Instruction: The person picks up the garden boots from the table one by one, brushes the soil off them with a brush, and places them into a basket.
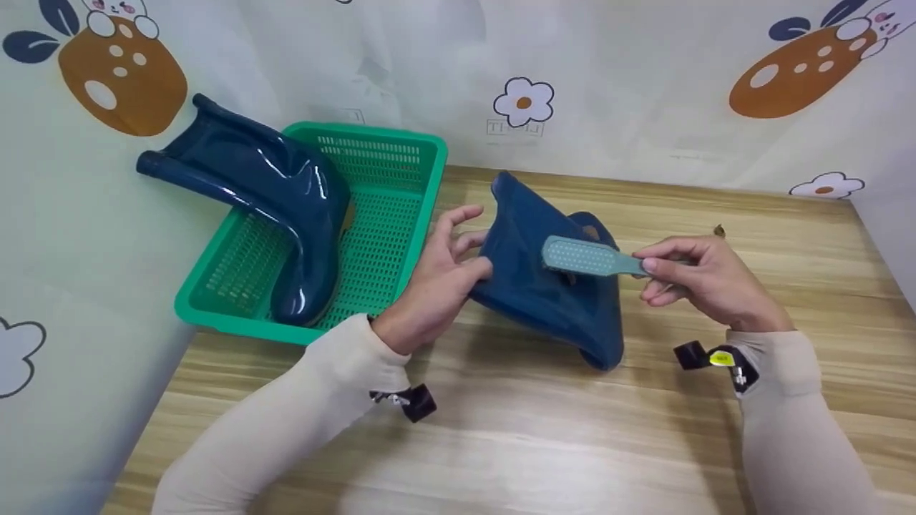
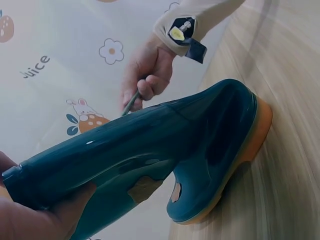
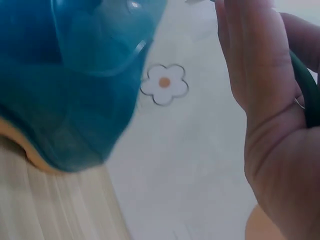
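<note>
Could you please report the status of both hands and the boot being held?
Left hand grips boot near its open end. Right hand holds paddle tool at boot, contact unclear. Second boot in basket; nothing seen blocking.

The boot (image 1: 551, 300) I hold: dark blue in my head view, teal in the left wrist view, brighter blue in the right; sole (image 2: 259, 125) orange, patch (image 2: 145, 189) brown. My file (image 1: 580, 256): grey-green, pale dots in rows. Other boot (image 1: 311, 193): dark navy. Basket (image 1: 243, 329): bright green, gridded with small slots. Table (image 1: 544, 436): pale tan, streaked wood grain. Wall (image 1: 429, 71): whitish, printed with orange-brown fruit (image 1: 132, 82) spotted white, navy leaves (image 1: 32, 46), and white flowers (image 1: 524, 102) with dark outlines and orange centres. My sleeves (image 1: 275, 422): plain cream. Wrist cameras (image 1: 420, 403): black, yellow label (image 1: 721, 358) on my right.
</note>
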### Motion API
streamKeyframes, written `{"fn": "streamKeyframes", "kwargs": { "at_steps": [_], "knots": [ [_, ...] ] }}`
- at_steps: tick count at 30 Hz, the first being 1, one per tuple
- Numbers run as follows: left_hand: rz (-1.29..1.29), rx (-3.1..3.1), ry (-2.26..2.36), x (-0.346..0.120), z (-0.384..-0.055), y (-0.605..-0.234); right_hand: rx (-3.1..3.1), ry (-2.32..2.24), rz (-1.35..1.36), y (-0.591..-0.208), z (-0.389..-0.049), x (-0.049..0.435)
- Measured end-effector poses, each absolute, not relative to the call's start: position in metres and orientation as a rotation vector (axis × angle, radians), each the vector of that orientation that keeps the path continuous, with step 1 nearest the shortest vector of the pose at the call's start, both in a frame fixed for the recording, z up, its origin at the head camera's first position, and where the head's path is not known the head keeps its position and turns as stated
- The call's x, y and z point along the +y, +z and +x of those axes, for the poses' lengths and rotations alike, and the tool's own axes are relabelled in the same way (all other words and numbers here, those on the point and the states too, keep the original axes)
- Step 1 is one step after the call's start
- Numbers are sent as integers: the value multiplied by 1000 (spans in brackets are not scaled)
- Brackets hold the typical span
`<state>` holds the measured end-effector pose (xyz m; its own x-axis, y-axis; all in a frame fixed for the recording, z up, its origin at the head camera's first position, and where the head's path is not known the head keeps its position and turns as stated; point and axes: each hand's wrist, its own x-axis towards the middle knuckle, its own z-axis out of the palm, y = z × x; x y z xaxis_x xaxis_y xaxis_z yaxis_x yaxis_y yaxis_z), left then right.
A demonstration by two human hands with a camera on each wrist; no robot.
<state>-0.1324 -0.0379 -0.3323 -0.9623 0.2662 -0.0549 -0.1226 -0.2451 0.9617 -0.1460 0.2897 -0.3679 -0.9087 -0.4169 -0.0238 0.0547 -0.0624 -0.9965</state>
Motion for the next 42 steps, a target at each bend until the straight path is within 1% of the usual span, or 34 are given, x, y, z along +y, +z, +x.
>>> {"fn": "streamKeyframes", "kwargs": {
  "at_steps": [4, 8, 11, 14, 19, 23, 26, 30, 35, 38, 42],
  "knots": [
    [179, 1759, 2304, -38, -133, -334, 2036, -1834, -305, -373, -148, 291],
    [144, 1753, 2314, -41, -134, -341, 2156, -1707, -223, -377, -144, 308],
    [102, 1757, 2311, -44, -135, -345, 2164, -1750, -204, -375, -140, 320],
    [70, 1778, 2305, -44, -136, -346, 2078, -1902, -253, -372, -139, 323],
    [85, 1821, 2288, -42, -134, -344, 1891, -2100, -401, -368, -146, 309],
    [134, 1835, 2287, -40, -132, -343, 2067, -1923, -353, -373, -151, 297],
    [153, 1844, 2287, -42, -131, -343, 2187, -1779, -275, -378, -149, 301],
    [138, 1847, 2285, -43, -132, -344, 2179, -1818, -201, -377, -140, 322],
    [128, 1848, 2284, -43, -132, -344, 2123, -1964, -135, -366, -133, 339],
    [144, 1861, 2270, -41, -132, -344, 2137, -2000, -154, -361, -135, 334],
    [173, 1871, 2263, -39, -131, -343, 2127, -1990, -267, -365, -144, 315]
  ]
}}
